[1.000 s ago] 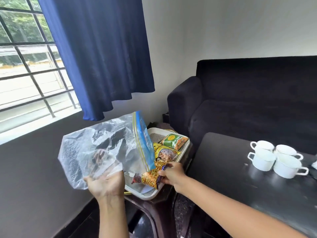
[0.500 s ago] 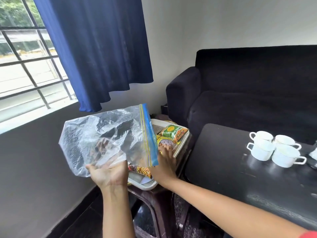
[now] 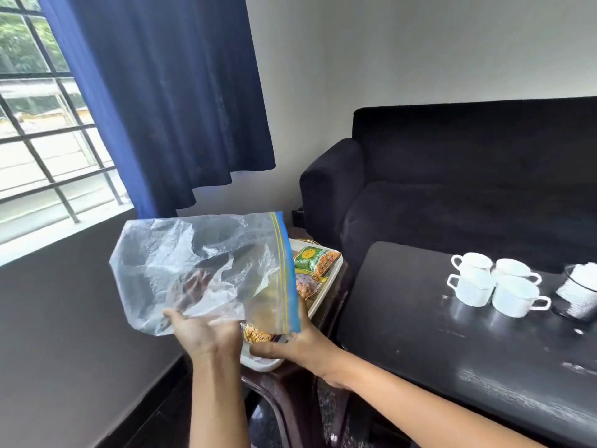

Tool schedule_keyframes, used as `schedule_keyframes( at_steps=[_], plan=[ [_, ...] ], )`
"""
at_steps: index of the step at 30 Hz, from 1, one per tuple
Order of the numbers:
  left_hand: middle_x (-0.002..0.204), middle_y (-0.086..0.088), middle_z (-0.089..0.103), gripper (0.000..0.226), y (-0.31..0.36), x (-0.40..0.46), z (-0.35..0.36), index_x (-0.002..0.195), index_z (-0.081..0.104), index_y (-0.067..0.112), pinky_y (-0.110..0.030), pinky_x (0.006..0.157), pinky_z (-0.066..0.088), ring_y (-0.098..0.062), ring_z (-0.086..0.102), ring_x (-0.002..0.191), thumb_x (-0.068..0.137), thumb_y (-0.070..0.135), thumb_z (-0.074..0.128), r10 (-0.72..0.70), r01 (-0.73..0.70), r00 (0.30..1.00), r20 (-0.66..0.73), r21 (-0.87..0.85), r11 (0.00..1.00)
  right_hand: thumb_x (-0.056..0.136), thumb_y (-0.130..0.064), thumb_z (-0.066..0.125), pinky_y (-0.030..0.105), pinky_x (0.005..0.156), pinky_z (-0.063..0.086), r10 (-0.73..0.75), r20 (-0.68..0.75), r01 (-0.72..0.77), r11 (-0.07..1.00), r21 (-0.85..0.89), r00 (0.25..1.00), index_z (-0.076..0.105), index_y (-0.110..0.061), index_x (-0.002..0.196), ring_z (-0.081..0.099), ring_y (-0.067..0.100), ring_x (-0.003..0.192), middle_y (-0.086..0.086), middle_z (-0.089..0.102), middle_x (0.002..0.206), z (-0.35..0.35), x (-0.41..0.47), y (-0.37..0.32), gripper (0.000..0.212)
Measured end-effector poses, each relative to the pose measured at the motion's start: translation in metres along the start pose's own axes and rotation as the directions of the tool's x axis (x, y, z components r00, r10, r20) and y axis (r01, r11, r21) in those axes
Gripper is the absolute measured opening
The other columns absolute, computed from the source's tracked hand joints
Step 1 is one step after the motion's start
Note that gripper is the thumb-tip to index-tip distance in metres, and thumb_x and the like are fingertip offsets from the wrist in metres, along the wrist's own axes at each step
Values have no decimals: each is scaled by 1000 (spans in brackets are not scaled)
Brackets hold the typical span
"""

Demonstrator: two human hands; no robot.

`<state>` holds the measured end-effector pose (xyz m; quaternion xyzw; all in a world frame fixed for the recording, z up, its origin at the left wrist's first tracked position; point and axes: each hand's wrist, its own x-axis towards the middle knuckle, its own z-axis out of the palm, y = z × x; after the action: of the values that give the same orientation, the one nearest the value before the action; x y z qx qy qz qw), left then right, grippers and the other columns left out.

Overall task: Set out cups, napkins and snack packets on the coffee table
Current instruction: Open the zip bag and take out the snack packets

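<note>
My left hand (image 3: 206, 334) holds up a clear zip bag (image 3: 200, 270) with a blue seal strip, over a white tray (image 3: 327, 287). In the tray lie a green snack packet (image 3: 315, 260) and a yellow one (image 3: 307, 284). At the tray's near end, by the bag's lower corner, my right hand (image 3: 303, 347) grips an orange snack packet (image 3: 256, 334); its fingers are hidden behind the bag. Several white cups (image 3: 475, 286) stand grouped on the black coffee table (image 3: 420, 334), beside a black mesh holder of white napkins (image 3: 578, 295).
The tray rests on a dark brown stool (image 3: 290, 389) between the wall and the coffee table. A black sofa (image 3: 452, 189) stands behind both. A blue curtain (image 3: 177, 108) hangs beside a barred window (image 3: 42, 140) on the left.
The bag has swung flatter and lower over the tray. My right hand pulled back from the middle of the tray to its near end, now closed on the orange packet.
</note>
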<state>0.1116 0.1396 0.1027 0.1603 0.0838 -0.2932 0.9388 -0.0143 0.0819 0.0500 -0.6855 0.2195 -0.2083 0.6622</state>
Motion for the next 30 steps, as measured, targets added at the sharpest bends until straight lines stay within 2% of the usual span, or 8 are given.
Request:
schedule_keyframes(
  at_steps=[3,6,10,15,18,23,27,30],
  plan=[
    [82,2,72,21,-15,-7,9,106,61,11,-25,63,57,-16,67,87,101,21,43,178,-148,981,-73,304,941,58,-37,87,39,112,37,-23,-81,38,982,183,996,6,-50,142,46,3,129,-20,47,140,-9,-15,-19,117],
    [86,13,70,36,-27,-14,10,128,49,26,-25,62,53,-8,66,78,96,9,50,328,-292,944,27,528,797,62,-33,86,45,110,38,-50,-154,91,958,272,987,11,-51,142,52,7,125,-19,47,141,-20,-19,-37,111],
    [81,9,70,29,-39,-23,10,98,65,33,-33,70,46,-19,61,78,89,8,54,132,-249,967,218,696,673,49,-40,85,40,102,48,-38,-247,129,923,362,968,24,-40,143,64,12,109,-3,39,149,-31,-18,-61,112],
    [70,-5,63,17,-55,-34,9,82,62,9,-30,60,46,-19,56,61,88,8,47,-68,-139,978,199,854,502,77,-25,76,44,105,45,17,-361,117,931,347,932,35,-45,126,57,21,119,-6,43,137,-35,-11,-75,67],
    [68,-12,61,18,-60,-37,9,80,61,4,-30,56,45,-21,56,58,86,13,46,-194,-59,965,177,865,498,84,-15,69,42,104,45,56,-388,80,943,323,920,38,-37,129,59,25,114,7,52,133,-31,-5,-74,58],
    [57,-2,66,27,-59,-39,10,66,64,13,-30,56,41,-16,57,52,85,14,45,-146,-70,977,158,874,482,80,8,61,35,88,52,29,-476,86,972,217,879,55,-15,122,60,19,96,13,63,115,-32,-2,-74,48],
    [92,-3,64,12,-62,-38,9,91,59,20,-36,71,46,-19,57,80,87,12,52,-8,-143,985,175,832,537,80,17,38,24,69,52,60,-566,77,974,214,822,63,-12,109,60,19,91,10,65,106,-37,-1,-75,48],
    [133,-6,50,40,-56,-34,8,117,48,35,-48,96,44,-24,53,115,84,14,58,-26,-162,977,212,816,555,79,17,32,29,70,48,75,-545,49,976,211,835,64,-11,94,57,20,83,8,63,91,-41,-1,-73,45]
  ],
)
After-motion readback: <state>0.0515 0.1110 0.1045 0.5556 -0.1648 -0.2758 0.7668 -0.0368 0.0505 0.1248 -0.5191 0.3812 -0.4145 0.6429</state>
